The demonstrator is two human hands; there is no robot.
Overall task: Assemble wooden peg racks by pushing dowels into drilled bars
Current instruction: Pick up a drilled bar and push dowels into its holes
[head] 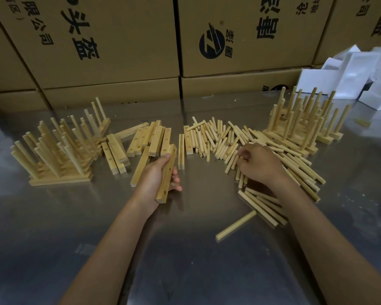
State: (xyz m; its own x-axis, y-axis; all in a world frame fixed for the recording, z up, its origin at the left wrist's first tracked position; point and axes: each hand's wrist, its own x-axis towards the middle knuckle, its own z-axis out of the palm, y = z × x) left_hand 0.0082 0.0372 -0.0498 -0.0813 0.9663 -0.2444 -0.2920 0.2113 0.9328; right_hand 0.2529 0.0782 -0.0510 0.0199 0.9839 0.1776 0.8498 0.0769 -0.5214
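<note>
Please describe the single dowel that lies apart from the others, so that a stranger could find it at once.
Start from the shiny steel table and find the person's right forearm. Just left of it, nearer the camera than the big heap of pale wooden dowels, lies one pale round wooden dowel. Unlike its neighbours, it lies alone on bare metal, slanted, touching no other dowel.

The scene is seen through a single wide-angle camera worn on the head, aimed forward and down at the table (pixel 185 249) from close above. Both forearms are seen entering from the bottom edge. The frame's upper part is filled by stacked cardboard boxes (pixel 119 40) behind the table. Straight lines are bent near the edges.
</note>
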